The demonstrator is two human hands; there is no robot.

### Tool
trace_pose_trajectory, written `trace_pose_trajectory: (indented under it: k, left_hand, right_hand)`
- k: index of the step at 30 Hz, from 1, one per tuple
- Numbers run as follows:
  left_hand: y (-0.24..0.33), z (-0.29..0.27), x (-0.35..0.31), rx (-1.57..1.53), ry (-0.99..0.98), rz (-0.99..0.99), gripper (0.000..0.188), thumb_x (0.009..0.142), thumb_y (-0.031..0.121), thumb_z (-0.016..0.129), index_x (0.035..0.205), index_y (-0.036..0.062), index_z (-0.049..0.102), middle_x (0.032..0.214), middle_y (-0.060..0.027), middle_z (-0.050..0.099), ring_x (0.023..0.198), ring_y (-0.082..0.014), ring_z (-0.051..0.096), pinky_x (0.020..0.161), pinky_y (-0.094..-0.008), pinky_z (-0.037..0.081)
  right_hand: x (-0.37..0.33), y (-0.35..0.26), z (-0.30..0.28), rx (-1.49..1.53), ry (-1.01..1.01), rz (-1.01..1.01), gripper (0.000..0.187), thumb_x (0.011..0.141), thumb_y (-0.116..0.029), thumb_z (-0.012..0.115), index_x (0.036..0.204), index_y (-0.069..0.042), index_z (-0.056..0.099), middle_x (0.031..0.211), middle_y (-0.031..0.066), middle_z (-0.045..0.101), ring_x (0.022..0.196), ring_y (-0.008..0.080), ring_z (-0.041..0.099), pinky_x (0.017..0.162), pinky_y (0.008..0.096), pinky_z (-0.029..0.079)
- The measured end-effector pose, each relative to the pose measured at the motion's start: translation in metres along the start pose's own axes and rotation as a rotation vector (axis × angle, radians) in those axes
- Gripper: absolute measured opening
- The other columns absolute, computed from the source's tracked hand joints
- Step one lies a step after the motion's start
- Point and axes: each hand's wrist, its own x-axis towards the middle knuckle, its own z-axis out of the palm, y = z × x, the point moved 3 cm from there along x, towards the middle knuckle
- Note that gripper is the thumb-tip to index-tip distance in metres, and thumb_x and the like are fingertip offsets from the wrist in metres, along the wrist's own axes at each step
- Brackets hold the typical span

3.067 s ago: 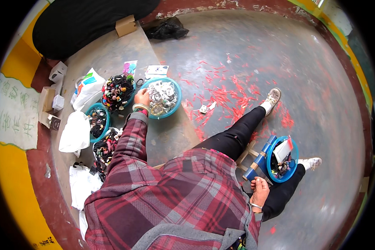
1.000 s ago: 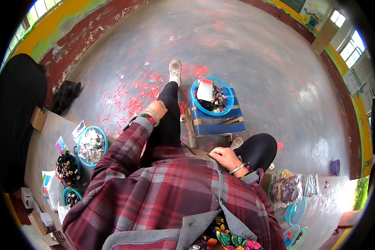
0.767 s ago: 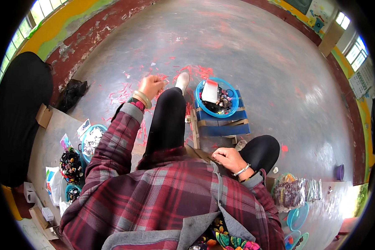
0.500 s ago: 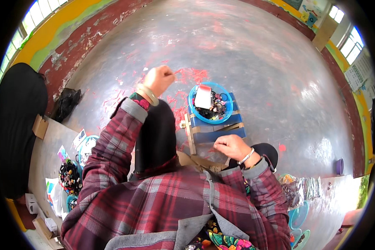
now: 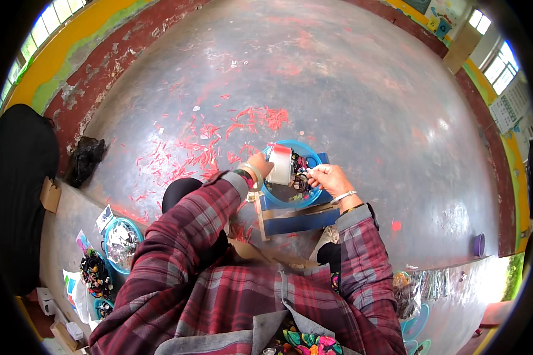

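Observation:
A blue basin (image 5: 290,205) stands on a low stool with blue straps (image 5: 299,223) in front of my knees. Inside it lie dark, mixed small items that look like hair ties (image 5: 301,182), and a white card with a red top edge (image 5: 280,165). My left hand (image 5: 258,165) is curled closed at the card's left edge; its fingertips are partly hidden. Over the basin's right rim, my right hand (image 5: 330,180) is pinched closed, with what looks like a small pale bit at its fingertips. What either hand grips is too small or hidden to name.
Red scraps (image 5: 272,118) litter the floor beyond and left of the basin. At my left stand a blue basin of clear packets (image 5: 123,244) and a heap of colourful dark items (image 5: 96,275). Clear bags (image 5: 406,293) lie at my right; a purple container (image 5: 478,244) stands farther right.
Both hands, earlier raised wide apart, have come in to the basin: the left down and to the right, the right up toward its rim. The view has shifted slightly.

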Motion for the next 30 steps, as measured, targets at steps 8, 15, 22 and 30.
trace_pose_trajectory:
  k: [8, 15, 22, 30]
  left_hand:
    - [0.010, 0.027, 0.022, -0.117, 0.054, -0.290, 0.046, 0.073, 0.023, 0.062, 0.107, -0.0038, 0.046, 0.104, -0.0248, 0.056, 0.099, -0.0363, 0.055, 0.082, -0.0407, 0.045]
    - [0.028, 0.027, 0.014, -0.109, 0.227, -0.276, 0.040, 0.070, 0.021, 0.065, 0.101, -0.0011, 0.051, 0.096, -0.0228, 0.059, 0.095, -0.0366, 0.055, 0.078, -0.0415, 0.045]
    - [0.026, 0.030, 0.013, -0.446, 0.156, -0.199, 0.020, 0.070, 0.014, 0.067, 0.082, -0.0009, 0.061, 0.072, -0.0140, 0.061, 0.066, -0.0187, 0.060, 0.060, -0.0318, 0.046]
    - [0.082, -0.004, -0.023, -0.758, 0.270, -0.042, 0.019, 0.076, 0.010, 0.062, 0.092, -0.0008, 0.061, 0.077, -0.0110, 0.064, 0.069, -0.0147, 0.060, 0.062, -0.0285, 0.047]
  right_hand:
    - [0.004, -0.032, 0.006, 0.113, 0.003, -0.100, 0.020, 0.084, -0.018, 0.056, 0.085, 0.001, 0.063, 0.074, 0.0057, 0.063, 0.065, 0.0106, 0.058, 0.059, 0.0238, 0.046]
    - [0.011, -0.025, 0.002, 0.025, 0.036, -0.068, 0.020, 0.084, -0.016, 0.056, 0.085, 0.002, 0.063, 0.073, 0.0060, 0.063, 0.065, 0.0102, 0.059, 0.059, 0.0232, 0.046]
    - [0.020, -0.004, 0.006, -0.124, 0.083, -0.061, 0.019, 0.085, -0.016, 0.055, 0.090, 0.000, 0.064, 0.077, 0.0042, 0.063, 0.067, 0.0085, 0.057, 0.058, 0.0216, 0.045]
    - [0.026, 0.019, 0.022, 0.423, 0.234, -0.036, 0.052, 0.086, -0.033, 0.057, 0.119, 0.006, 0.048, 0.112, 0.0108, 0.056, 0.103, 0.0150, 0.051, 0.087, 0.0255, 0.040]
